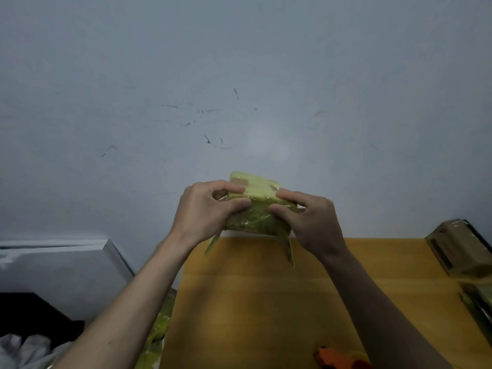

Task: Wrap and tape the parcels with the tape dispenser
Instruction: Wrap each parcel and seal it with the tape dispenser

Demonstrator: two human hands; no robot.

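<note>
A yellow-green parcel (255, 206), wrapped in shiny plastic film with tape on it, is held up in the air above the far edge of the wooden table (266, 302). My left hand (205, 211) grips its left side, thumb pressed on the front face. My right hand (311, 219) grips its right side the same way. Two loose strips of wrap hang down from the parcel's lower corners. An orange tape dispenser (338, 359) lies at the near edge of the table, partly cut off by the frame and by my right forearm.
Two wrapped, tape-covered parcels (463, 249) sit at the table's right edge. Yellow-green wrapping material (157, 339) hangs beside the table's left side. A grey wall (239, 89) stands right behind the table. White crumpled bags (24, 350) lie at lower left.
</note>
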